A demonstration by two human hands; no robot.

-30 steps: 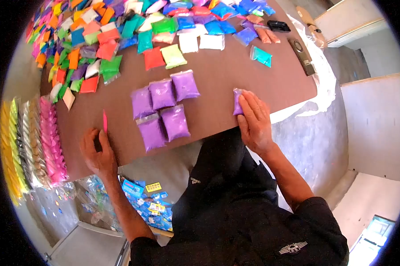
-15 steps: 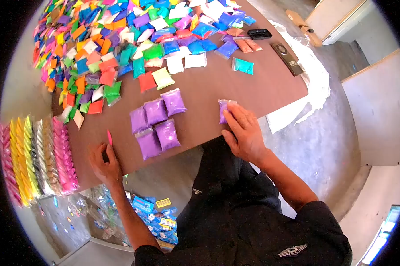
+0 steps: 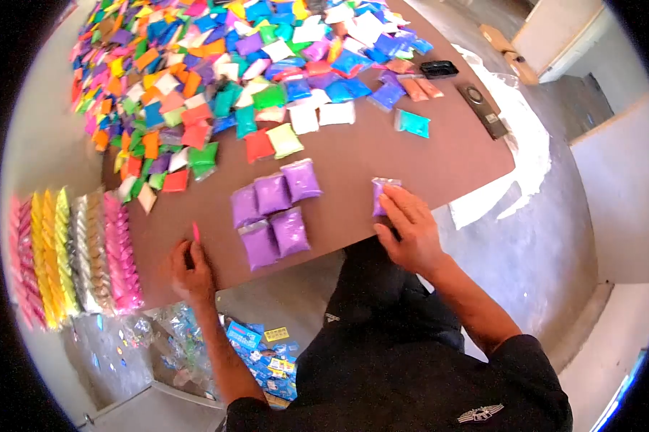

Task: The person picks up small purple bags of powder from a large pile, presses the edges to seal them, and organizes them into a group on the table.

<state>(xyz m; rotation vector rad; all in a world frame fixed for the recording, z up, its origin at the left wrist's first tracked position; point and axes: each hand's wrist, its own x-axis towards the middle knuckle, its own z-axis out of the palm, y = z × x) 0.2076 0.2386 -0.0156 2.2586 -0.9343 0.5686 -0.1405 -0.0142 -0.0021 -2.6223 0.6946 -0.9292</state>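
Brown tabletop (image 3: 353, 158): right hand (image 3: 412, 234) laid on lone purple packet (image 3: 379, 204), partly hidden, right of five purple packets (image 3: 290, 232); fingers together, thumb spread away. Left hand (image 3: 193, 275) curled by pink strip (image 3: 196, 232), can't tell if pinching. Shirt emblem (image 3: 480, 413), blue packaging (image 3: 245, 336): print unreadable.

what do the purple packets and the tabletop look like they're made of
The purple packets look like thin, glossy plastic film: they catch highlights and have clear top edges. Their purple filling could be soft clay or foam; I can't tell. The tabletop looks smooth, brown and fairly matte, perhaps laminate or painted board.
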